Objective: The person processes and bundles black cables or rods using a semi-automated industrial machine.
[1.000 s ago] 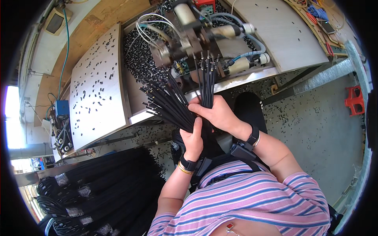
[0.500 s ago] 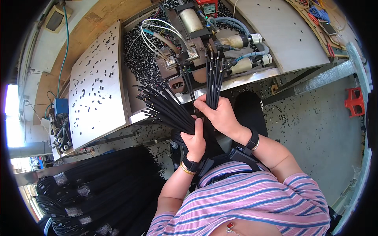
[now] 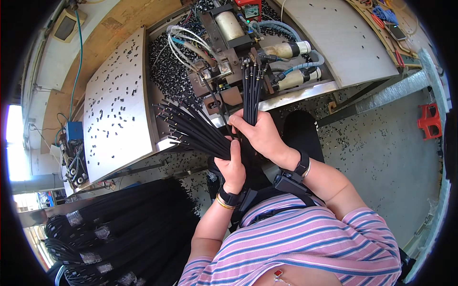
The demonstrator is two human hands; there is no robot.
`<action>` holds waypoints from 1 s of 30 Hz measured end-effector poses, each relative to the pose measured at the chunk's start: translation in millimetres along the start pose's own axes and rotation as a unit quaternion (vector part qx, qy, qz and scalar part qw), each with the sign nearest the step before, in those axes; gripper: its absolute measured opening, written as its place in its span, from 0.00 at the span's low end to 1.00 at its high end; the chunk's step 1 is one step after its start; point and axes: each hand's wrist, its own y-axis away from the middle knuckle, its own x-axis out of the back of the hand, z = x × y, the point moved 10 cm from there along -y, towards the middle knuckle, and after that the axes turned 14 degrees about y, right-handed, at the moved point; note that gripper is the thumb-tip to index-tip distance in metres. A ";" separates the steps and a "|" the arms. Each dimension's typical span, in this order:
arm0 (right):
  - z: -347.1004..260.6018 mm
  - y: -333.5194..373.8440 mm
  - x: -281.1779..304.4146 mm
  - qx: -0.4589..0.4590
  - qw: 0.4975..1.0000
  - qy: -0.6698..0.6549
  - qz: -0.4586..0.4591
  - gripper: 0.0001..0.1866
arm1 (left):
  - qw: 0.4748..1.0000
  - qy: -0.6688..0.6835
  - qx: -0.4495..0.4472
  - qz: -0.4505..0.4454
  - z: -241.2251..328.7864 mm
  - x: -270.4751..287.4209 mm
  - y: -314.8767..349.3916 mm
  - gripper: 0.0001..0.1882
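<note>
My left hand (image 3: 232,168) is closed round a thick bundle of black cables (image 3: 193,131), whose metal-tipped ends fan out up and to the left. Just right of it, my right hand (image 3: 263,136) grips a smaller bunch of black cables (image 3: 251,93), standing nearly upright with bright tips. Between thumb and fingers of the right hand, one or two separate cables (image 3: 221,102) lean toward the metal block of the machine (image 3: 223,71). Whether their tips touch the block cannot be made out. Lower parts of both bundles are hidden behind my hands.
Small black bits cover the machine bed (image 3: 167,71) and dot the left metal panel (image 3: 117,95). Cylinders with hoses (image 3: 291,50) sit at the machine's right. Bundled black cables (image 3: 129,229) hang at lower left. A red stool (image 3: 430,122) stands on the floor at right.
Both hands have shifted slightly left and up with their cables. The loose cables by my right thumb now lean further left, closer to the machine's left block.
</note>
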 end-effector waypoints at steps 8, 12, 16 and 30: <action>-7.0 3.4 -0.4 0.013 0.999 0.005 -0.036 0.10 | 0.994 0.065 0.087 -0.023 -18.6 -2.6 9.4 0.05; -2.2 16.5 2.2 -0.009 0.999 -0.013 -0.047 0.10 | 0.999 -0.020 0.032 -0.034 -11.4 -4.0 14.2 0.06; 4.8 18.4 3.8 -0.030 0.998 -0.026 -0.040 0.10 | 0.995 -0.067 0.011 -0.074 -9.5 -10.6 19.0 0.07; 2.5 2.3 -3.3 -0.022 0.999 0.008 -0.037 0.11 | 0.994 0.057 0.085 -0.034 -17.4 -6.5 7.7 0.07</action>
